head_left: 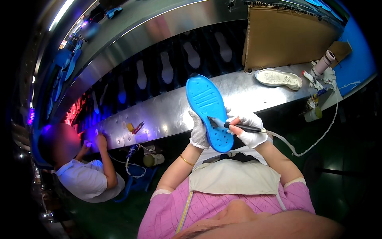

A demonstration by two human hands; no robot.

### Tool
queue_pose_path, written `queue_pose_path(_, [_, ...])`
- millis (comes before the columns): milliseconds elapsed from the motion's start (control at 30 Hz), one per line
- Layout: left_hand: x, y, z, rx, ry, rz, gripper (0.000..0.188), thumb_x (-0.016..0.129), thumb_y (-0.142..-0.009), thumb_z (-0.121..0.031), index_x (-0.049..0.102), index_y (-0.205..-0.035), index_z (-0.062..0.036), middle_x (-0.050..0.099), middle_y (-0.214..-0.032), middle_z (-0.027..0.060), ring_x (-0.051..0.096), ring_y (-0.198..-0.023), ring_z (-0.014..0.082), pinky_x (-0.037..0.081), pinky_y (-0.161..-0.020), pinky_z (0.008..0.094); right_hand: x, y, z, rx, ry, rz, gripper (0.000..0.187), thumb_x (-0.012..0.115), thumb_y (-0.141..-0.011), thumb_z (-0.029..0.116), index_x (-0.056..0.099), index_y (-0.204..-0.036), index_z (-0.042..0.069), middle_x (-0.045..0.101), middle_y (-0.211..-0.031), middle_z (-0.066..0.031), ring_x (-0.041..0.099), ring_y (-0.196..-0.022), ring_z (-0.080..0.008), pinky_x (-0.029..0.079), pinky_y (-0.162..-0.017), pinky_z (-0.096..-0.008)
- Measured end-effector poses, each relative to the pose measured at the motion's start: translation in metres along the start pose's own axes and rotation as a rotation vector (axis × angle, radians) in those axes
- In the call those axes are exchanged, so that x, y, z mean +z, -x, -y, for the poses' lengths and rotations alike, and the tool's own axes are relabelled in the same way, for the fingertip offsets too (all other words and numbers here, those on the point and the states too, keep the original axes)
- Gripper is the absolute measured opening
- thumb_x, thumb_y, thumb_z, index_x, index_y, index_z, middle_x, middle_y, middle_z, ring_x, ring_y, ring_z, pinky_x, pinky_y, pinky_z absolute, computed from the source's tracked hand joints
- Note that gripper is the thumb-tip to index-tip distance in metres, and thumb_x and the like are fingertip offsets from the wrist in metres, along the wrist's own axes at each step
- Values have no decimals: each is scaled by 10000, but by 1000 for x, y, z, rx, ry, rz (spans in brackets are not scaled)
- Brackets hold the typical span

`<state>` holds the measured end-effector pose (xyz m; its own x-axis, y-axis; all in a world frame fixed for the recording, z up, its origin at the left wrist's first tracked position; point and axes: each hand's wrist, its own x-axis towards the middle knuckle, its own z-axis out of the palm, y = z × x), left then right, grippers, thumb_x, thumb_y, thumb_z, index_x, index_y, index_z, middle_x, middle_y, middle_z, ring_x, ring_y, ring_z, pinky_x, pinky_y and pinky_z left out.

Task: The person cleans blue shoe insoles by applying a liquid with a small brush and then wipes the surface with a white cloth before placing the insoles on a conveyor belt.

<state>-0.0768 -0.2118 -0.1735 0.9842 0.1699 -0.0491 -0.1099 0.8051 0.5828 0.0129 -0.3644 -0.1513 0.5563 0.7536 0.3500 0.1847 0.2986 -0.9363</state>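
A blue shoe sole (203, 97) is held up in front of me, tilted, with grooves and small holes across its face. My left hand (198, 129), in a white glove, grips its left edge near the lower half. In my right hand (250, 126), gloved with bare fingertips showing, is a black-handled brush (246, 128). The brush's tip meets a dark patch at the middle of the sole. From the handle's rear end a pale hose (286, 146) runs off to the right. A small dark bit shows at the sole's top end.
A metal ledge (171, 105) crosses ahead, below a dark rack of sole-shaped pieces (167, 67). A white sole (278, 79) lies on it at right, by a cardboard sheet (288, 40) and a pinkish roll (325, 61). A co-worker (89, 175) works at left.
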Motion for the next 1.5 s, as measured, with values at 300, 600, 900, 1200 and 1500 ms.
queue_pose_path(300, [-9,-23,-19,277,229,-39,1021,297,-677,-850,358,-1333,-71,526,-1218,173,558,-1062,332,429,-961,501,8,-9,28,316,-223,9,81,654,-788,-6,630,-861,20,648,-873,-62,593,-649,-80,494,-616,-211])
queue_pose_path(600, [-17,-45,-44,387,202,205,1110,359,-613,-865,308,-1379,-63,453,-1305,206,533,-1109,346,433,-961,500,4,-16,9,298,-484,-51,91,643,-798,3,615,-879,34,646,-852,-95,625,-711,-124,502,-651,-223])
queue_pose_path(900, [1,-34,-73,226,-325,279,1038,643,-558,-708,425,-1277,8,552,-1188,172,585,-1051,298,532,-842,404,-12,-37,17,403,124,235,152,715,-674,-36,629,-784,22,655,-883,-90,621,-820,-162,502,-765,-276])
queue_pose_path(1200, [12,-57,-88,-72,-621,34,908,590,-667,-709,484,-1196,22,619,-986,171,657,-818,254,566,-704,342,-9,-40,21,72,342,240,154,666,-685,-35,633,-796,66,635,-891,-74,608,-843,-197,478,-777,-296])
queue_pose_path(1500, [17,-70,-86,-187,-784,-210,794,531,-757,-684,501,-1194,-21,603,-953,144,630,-754,228,548,-648,331,-21,-52,13,105,174,236,124,647,-695,-26,603,-780,52,602,-831,-72,580,-803,-181,469,-753,-298])
